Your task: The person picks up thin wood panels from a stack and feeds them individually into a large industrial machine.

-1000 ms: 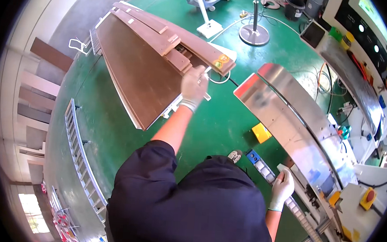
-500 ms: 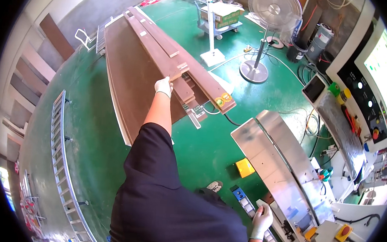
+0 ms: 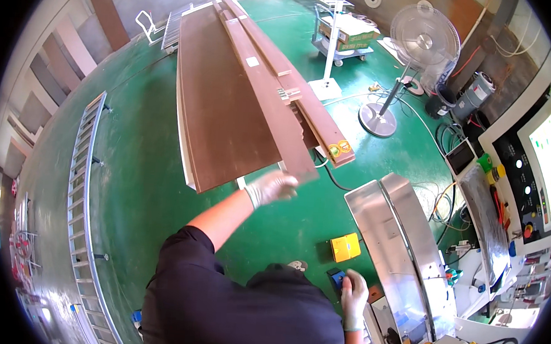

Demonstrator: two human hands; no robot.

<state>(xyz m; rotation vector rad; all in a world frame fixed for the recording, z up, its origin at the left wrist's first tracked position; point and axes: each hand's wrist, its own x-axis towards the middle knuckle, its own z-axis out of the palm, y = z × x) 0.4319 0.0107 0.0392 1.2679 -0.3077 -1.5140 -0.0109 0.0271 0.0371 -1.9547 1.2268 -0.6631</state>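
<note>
The grip of the left hand (image 3: 273,189), in a pale glove, is closed at the near end of a long brown board (image 3: 268,102), with the fingers at its corner. This board lies lengthwise over a wide brown panel (image 3: 219,105), and its near end reaches out past the panel's edge. On its right side is another brown board (image 3: 329,136), which has round stickers at the near end.

The right hand (image 3: 354,298), also gloved, has its fingers bent, just beside a blue block (image 3: 337,278); I cannot tell if its grip holds something. Near this hand, a yellow box (image 3: 345,247) stands on the green floor (image 3: 259,234). To the right of the box is a shiny metal cover (image 3: 392,223). Farther away, behind the boards, stands a fan (image 3: 425,41) with a round base, and at the far left is a ladder-like metal frame (image 3: 79,204).
</note>
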